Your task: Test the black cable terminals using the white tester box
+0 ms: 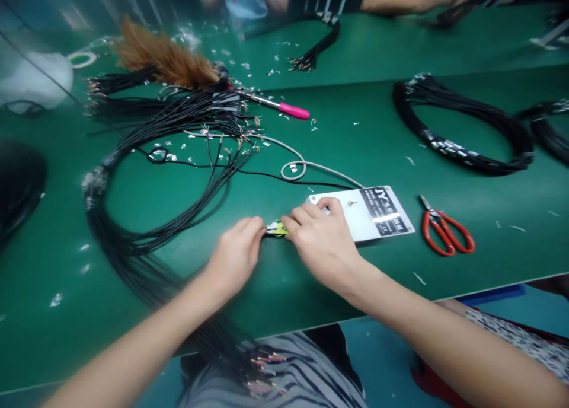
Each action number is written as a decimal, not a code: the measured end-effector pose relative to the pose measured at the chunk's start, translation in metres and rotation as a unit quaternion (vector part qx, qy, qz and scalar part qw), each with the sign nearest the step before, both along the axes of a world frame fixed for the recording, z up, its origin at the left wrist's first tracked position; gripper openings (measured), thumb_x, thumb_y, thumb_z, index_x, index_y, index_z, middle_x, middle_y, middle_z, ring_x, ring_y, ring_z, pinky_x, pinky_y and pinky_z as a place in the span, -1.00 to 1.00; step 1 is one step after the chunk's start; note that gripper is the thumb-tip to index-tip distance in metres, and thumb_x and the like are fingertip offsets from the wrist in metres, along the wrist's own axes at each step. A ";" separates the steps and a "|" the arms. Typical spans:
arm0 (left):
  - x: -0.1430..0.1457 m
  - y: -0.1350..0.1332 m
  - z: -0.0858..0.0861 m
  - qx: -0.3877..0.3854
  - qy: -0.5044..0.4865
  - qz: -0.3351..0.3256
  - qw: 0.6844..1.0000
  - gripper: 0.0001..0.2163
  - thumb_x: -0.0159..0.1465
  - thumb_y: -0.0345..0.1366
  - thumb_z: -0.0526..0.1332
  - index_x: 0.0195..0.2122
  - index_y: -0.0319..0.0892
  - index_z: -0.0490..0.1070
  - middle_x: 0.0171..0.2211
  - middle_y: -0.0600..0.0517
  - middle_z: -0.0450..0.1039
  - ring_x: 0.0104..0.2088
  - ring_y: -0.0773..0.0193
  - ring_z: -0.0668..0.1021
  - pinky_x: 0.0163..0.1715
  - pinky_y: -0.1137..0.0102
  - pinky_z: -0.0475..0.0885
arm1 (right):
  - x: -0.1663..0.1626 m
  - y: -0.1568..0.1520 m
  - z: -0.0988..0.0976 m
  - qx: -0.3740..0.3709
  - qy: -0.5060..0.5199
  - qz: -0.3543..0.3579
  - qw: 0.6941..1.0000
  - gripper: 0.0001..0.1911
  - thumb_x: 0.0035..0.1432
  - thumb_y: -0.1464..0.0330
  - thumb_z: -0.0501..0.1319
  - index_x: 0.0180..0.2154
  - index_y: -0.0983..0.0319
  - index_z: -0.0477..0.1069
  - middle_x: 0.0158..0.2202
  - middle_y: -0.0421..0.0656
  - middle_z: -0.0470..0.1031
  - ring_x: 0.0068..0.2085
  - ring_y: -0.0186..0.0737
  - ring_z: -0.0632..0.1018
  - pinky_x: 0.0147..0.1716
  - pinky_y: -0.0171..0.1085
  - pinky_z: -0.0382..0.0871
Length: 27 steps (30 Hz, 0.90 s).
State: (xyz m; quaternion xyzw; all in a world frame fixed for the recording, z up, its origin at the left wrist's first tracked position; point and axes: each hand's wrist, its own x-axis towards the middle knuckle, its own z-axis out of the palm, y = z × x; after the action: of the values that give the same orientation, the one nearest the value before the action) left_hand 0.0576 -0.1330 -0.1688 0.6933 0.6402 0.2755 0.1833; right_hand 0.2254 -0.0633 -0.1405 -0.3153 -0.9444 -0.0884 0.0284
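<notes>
Head view: small piece (278, 228), part yellow-green; part white.

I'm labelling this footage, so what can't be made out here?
Head view: yellow-green piece, its right end hidden by the right hand.
Head view: fine print on the black label, too small and blurred.
Head view: dark object, blurred and cut off by the left edge.
Head view: rightmost black coil, cut off by the right edge.

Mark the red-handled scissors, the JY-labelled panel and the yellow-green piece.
Red-handled scissors (447, 233): head view, on the handles.
JY-labelled panel (362, 223): head view, on its white face.
Yellow-green piece (280, 228): head view, on its exposed part.
</notes>
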 end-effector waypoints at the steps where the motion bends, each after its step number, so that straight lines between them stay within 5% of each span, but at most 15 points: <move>1: 0.000 0.000 0.000 0.004 -0.002 -0.002 1.000 -0.82 0.40 -0.40 0.02 -0.34 -0.16 0.34 -0.40 0.03 0.40 -0.38 0.26 0.45 -0.32 0.41 0.32 | 0.000 0.000 0.000 0.001 0.001 0.000 1.000 -0.84 0.26 0.55 0.16 -0.33 0.27 0.48 -0.38 -0.15 0.53 -0.27 -0.12 0.44 -0.18 -0.08 -0.07; 18: 0.000 -0.003 -0.002 0.008 0.003 -0.004 1.000 -0.82 0.41 -0.41 0.03 -0.33 -0.16 0.33 -0.38 0.02 0.40 -0.36 0.24 0.46 -0.29 0.41 0.32 | -0.001 -0.004 0.000 -0.017 0.004 -0.018 1.000 -0.88 0.25 0.53 0.16 -0.29 0.28 0.46 -0.33 -0.11 0.53 -0.21 -0.07 0.45 -0.16 -0.06 -0.04; 27: 0.000 -0.003 -0.003 0.005 0.000 -0.003 1.000 -0.82 0.41 -0.41 0.04 -0.35 -0.15 0.32 -0.40 0.04 0.37 -0.38 0.24 0.44 -0.32 0.40 0.31 | 0.011 -0.011 0.001 -0.002 0.072 -0.012 0.997 -0.78 0.24 0.42 0.22 -0.05 0.26 0.40 -0.09 -0.03 0.55 -0.05 -0.03 0.43 -0.02 -0.02 0.02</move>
State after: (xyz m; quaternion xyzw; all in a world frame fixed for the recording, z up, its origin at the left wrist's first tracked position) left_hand 0.0575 -0.1364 -0.1717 0.6960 0.6368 0.2781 0.1811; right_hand 0.2366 -0.0744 -0.1400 -0.3325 -0.9362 -0.0638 0.0948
